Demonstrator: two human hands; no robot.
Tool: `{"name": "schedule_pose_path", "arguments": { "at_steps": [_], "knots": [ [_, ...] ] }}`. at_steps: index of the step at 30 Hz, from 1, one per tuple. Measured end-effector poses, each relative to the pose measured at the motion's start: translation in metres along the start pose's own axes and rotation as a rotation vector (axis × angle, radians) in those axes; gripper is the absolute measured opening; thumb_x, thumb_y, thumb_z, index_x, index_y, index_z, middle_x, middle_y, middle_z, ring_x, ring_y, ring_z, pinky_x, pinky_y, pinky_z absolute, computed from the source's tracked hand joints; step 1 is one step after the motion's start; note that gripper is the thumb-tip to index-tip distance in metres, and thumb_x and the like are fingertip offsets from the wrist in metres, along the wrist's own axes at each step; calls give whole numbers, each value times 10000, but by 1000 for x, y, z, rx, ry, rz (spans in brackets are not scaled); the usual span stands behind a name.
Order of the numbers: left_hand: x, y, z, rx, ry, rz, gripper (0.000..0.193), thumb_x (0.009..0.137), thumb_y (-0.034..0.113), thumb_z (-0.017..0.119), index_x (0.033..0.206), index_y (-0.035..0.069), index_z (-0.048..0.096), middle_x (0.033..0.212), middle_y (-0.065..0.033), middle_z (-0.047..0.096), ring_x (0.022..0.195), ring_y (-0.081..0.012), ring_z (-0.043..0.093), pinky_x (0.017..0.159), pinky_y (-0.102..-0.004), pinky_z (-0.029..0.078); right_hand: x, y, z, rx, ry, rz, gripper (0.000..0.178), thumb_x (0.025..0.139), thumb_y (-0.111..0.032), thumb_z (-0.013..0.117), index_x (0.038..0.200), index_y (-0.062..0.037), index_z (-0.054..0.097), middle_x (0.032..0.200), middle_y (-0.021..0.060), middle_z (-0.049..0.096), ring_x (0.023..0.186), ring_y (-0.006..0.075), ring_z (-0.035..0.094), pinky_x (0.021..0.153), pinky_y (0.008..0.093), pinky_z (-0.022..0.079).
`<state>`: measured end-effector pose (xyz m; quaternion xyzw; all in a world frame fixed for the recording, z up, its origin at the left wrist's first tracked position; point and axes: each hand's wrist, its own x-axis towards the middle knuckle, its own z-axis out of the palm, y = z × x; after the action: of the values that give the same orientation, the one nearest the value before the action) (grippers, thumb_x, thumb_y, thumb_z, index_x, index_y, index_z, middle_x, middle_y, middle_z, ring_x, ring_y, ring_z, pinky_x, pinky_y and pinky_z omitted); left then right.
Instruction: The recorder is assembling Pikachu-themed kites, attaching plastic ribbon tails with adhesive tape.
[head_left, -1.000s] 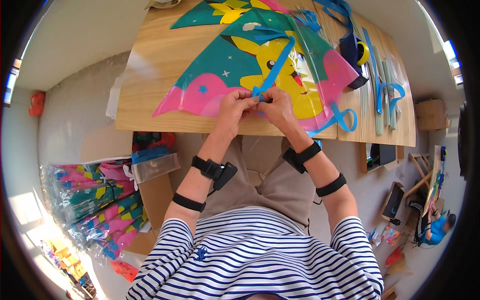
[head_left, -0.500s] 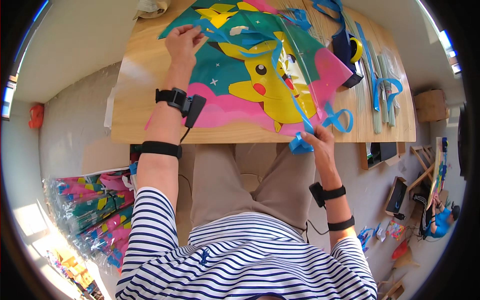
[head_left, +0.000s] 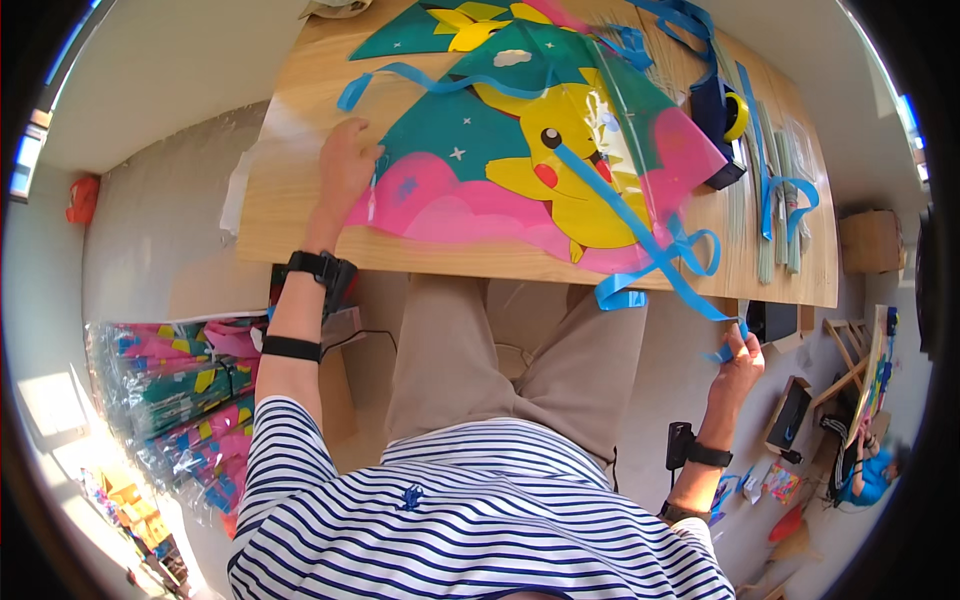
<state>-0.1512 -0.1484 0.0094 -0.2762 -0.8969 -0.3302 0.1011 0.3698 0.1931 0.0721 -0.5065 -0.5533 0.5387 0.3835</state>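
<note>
A kite sheet [head_left: 425, 125] with a yellow cartoon figure on green and pink lies across the wooden table. My left hand [head_left: 345, 170] is beside its left edge, loosely curled with the thumb apart and no ribbon in it. Out to the right, past the table's front edge, my right hand [head_left: 738, 365] pinches a blue ribbon [head_left: 640, 225]. That ribbon slants from the figure's face down to my fingers. Another blue ribbon length [head_left: 440, 80] curls across the sheet's top left. Looped ribbon [head_left: 700, 250] lies at the front right corner of the sheet.
A dark blue tape dispenser with a yellow roll [head_left: 736, 117] stands right of the sheet. Thin pale rods [head_left: 765, 235] lie beyond it. Bagged colourful kites [head_left: 185, 400] rest on the floor at left. A person in blue [head_left: 875, 475] sits far right, near a wooden stand [head_left: 848, 350].
My left hand has let go of the ribbon and come down beside the sheet's left edge. My right hand has swung outward to the right, drawing ribbon with it. The view has shifted slightly.
</note>
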Motion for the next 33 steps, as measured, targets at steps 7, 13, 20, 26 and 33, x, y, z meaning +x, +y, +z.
{"name": "schedule_pose_path", "arguments": {
  "at_steps": [7,13,20,26,33],
  "knots": [
    [-122,-20,-42,175,-65,47,382,843,148,701,1208,46,645,1337,-147,603,1270,-343,523,1087,-478,370,-39,-25,88,60,-413,-15,117,931,-147,683,877,-48,652,796,13,645,730,52,507,690,215,351],
    [-133,10,-62,202,52,1,315,886,187,680,1165,43,667,1242,-126,655,1194,-333,575,1029,-444,427,-92,-63,174,40,-822,17,124,940,-137,661,894,-22,659,820,27,673,748,56,543,693,219,405],
    [-173,106,-77,-1267,-805,-553,660,1010,603,456,1102,-18,661,1037,-65,657,966,-157,604,866,-314,499,-185,-85,251,-57,-1380,106,132,945,-115,635,889,3,652,798,45,669,668,98,603,607,283,489],
    [-190,112,-82,-1552,-643,-622,239,933,268,697,998,42,654,1008,-40,659,944,-116,608,822,-272,501,-204,-42,261,-436,-1578,-312,92,902,-48,630,858,34,625,678,77,609,562,140,618,529,293,492],
    [-181,109,-82,-1485,-637,-650,138,880,49,709,999,33,642,911,1,648,839,-85,591,771,-240,484,-201,-25,261,-485,-1572,-434,106,873,-75,675,861,27,649,658,131,604,596,230,632,576,352,488]
  ]
}}
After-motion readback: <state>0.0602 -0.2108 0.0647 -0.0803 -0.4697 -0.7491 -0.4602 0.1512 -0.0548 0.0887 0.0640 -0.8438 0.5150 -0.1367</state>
